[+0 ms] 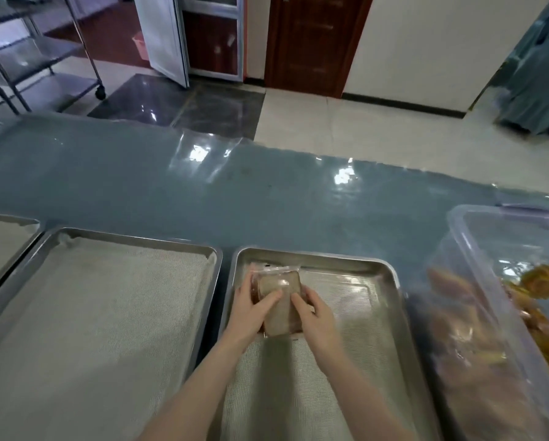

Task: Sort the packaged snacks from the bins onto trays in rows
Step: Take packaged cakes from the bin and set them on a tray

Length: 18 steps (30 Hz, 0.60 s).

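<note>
Commercial kitchen, steel trays point(391, 272), wheeled rack point(41, 58)

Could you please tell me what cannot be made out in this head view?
Head view:
- Packaged snack: the left hand and right hand gripping it cover its sides; any label is too blurred.
- Clear bin: snacks blurred behind its wall; right edge cuts it off.
- Far-left tray: mostly cut off by the left edge.
- Middle tray: near end hidden by forearms and bottom edge.
</note>
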{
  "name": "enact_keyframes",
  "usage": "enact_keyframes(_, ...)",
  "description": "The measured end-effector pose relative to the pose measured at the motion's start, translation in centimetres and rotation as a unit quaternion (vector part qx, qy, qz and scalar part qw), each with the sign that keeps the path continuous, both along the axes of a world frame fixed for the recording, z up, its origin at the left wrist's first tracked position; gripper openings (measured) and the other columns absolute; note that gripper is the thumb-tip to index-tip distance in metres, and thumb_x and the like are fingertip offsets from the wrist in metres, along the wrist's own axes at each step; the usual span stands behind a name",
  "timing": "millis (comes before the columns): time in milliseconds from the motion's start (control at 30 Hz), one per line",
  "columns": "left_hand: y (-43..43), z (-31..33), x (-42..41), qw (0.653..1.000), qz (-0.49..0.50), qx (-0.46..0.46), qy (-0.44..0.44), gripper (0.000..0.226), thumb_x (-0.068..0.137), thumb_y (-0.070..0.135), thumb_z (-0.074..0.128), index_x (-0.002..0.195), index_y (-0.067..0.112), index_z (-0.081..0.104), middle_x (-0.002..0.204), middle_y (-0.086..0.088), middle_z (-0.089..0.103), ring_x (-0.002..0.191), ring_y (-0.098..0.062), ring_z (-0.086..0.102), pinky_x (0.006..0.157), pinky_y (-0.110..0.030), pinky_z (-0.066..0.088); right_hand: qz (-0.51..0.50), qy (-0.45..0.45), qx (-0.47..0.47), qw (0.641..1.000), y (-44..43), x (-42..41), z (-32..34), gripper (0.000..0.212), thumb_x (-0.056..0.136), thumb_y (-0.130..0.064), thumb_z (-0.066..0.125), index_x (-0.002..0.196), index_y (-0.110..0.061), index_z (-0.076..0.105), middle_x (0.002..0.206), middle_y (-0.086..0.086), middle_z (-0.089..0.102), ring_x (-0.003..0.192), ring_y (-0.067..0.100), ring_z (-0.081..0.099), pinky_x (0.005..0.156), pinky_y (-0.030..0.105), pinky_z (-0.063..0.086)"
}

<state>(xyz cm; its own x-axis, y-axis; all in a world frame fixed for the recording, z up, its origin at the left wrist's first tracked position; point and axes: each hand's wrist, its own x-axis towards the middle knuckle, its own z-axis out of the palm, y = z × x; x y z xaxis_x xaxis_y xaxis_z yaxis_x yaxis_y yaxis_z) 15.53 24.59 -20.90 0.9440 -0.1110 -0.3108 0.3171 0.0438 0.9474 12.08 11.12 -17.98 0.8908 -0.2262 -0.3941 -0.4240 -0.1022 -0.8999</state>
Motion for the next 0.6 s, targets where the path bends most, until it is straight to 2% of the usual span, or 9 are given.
enact_keyframes(67, 0.1, -0.7, 1.2, 0.999, -0.022, 0.024, -0.004, 0.07, 0.082, 0.038, 0.073, 0.138, 0.05, 0.034, 0.132, 0.01, 0.053, 0.117, -0.011, 0.055, 0.09, -0.028, 0.052, -0.003, 0.004, 0.001, 1.0, 0.3, 1.1, -0.5, 0.039, 0.097, -0.031, 0.055, 0.135, -0.021, 0.053, 0.125, -0.003, 0.061, 0.108, 0.012, 0.061, 0.092, 0.035, 0.055)
enact_keyframes(133, 0.2, -1.4, 2.1, 0.995, -0.037, 0.096, -0.003, 0.086, 0.084, 0.047, 0.068, 0.15, 0.04, 0.014, 0.142, 0.008, 0.041, 0.125, -0.012, 0.047, 0.094, -0.029, 0.048, -0.001, 0.016, -0.004, 1.0, 0.5, 1.9, -1.1, 0.041, 0.098, -0.03, 0.053, 0.137, -0.021, 0.05, 0.127, -0.002, 0.059, 0.111, 0.015, 0.06, 0.095, 0.039, 0.053)
enact_keyframes(200, 0.3, -2.0, 2.7, 0.985, -0.048, 0.167, -0.008, 0.097, 0.084, 0.056, 0.062, 0.154, 0.032, -0.001, 0.151, 0.002, 0.027, 0.132, -0.017, 0.039, 0.103, -0.037, 0.044, 0.002, 0.029, -0.008, 1.0, 0.6, 2.5, -1.5, 0.041, 0.098, -0.033, 0.051, 0.138, -0.023, 0.048, 0.124, -0.006, 0.058, 0.11, 0.012, 0.058, 0.091, 0.033, 0.054)
enact_keyframes(300, 0.3, -1.8, 2.9, 0.98, -0.058, 0.19, -0.015, 0.101, 0.082, 0.059, 0.062, 0.154, 0.03, -0.003, 0.154, 0.0, 0.023, 0.135, -0.02, 0.036, 0.105, -0.039, 0.042, 0.034, 0.039, -0.026, 0.998, 0.2, 2.6, -1.5, 0.041, 0.099, -0.038, 0.048, 0.139, -0.029, 0.043, 0.12, -0.014, 0.057, 0.105, 0.003, 0.056, 0.076, 0.018, 0.05)
enact_keyframes(367, 0.4, -1.2, 2.4, 0.979, -0.045, 0.197, -0.03, 0.1, 0.082, 0.058, 0.064, 0.154, 0.029, 0.001, 0.156, 0.0, 0.021, 0.138, -0.02, 0.033, 0.107, -0.039, 0.039, 0.054, 0.037, -0.061, 0.996, -0.3, 2.2, -0.9, 0.047, 0.098, -0.041, 0.046, 0.142, -0.025, 0.041, 0.135, -0.004, 0.053, 0.114, 0.01, 0.054, 0.087, 0.024, 0.05)
enact_keyframes(433, 0.7, -0.1, 1.7, 0.976, -0.012, 0.21, -0.05, 0.095, 0.084, 0.054, 0.065, 0.154, 0.028, 0.008, 0.157, 0.0, 0.022, 0.14, -0.019, 0.03, 0.111, -0.037, 0.032, 0.043, 0.026, -0.108, 0.993, -1.0, 1.5, 0.5, 0.053, 0.098, -0.044, 0.046, 0.146, -0.021, 0.038, 0.145, -0.001, 0.045, 0.127, 0.014, 0.047, 0.105, 0.033, 0.042)
enact_keyframes(467, 0.9, 0.6, 1.2, 0.973, 0.01, 0.223, -0.063, 0.089, 0.085, 0.049, 0.065, 0.154, 0.025, 0.014, 0.155, -0.001, 0.026, 0.14, -0.018, 0.031, 0.11, -0.032, 0.031, 0.036, 0.014, -0.128, 0.991, -1.5, 1.1, 1.4, 0.053, 0.098, -0.043, 0.046, 0.145, -0.02, 0.039, 0.145, -0.001, 0.044, 0.129, 0.014, 0.045, 0.107, 0.031, 0.038)
enact_keyframes(533, 1.0, 2.5, 0.2, 0.959, 0.059, 0.258, -0.098, 0.07, 0.089, 0.039, 0.064, 0.148, 0.017, 0.034, 0.143, -0.003, 0.042, 0.132, -0.018, 0.042, 0.103, -0.024, 0.031, 0.04, -0.02, -0.167, 0.985, -2.7, 0.0, 4.0, 0.047, 0.098, -0.04, 0.048, 0.14, -0.019, 0.046, 0.141, -0.001, 0.049, 0.126, 0.012, 0.047, 0.101, 0.024, 0.035)
enact_keyframes(600, 0.4, 5.1, -0.9, 0.95, 0.087, 0.265, -0.143, 0.039, 0.091, 0.029, 0.062, 0.127, 0.017, 0.057, 0.117, 0.002, 0.058, 0.113, -0.018, 0.056, 0.089, -0.019, 0.038, 0.059, -0.067, -0.204, 0.975, -4.1, -1.4, 7.4, 0.041, 0.097, -0.037, 0.052, 0.134, -0.02, 0.052, 0.133, -0.004, 0.055, 0.12, 0.009, 0.05, 0.097, 0.021, 0.036)
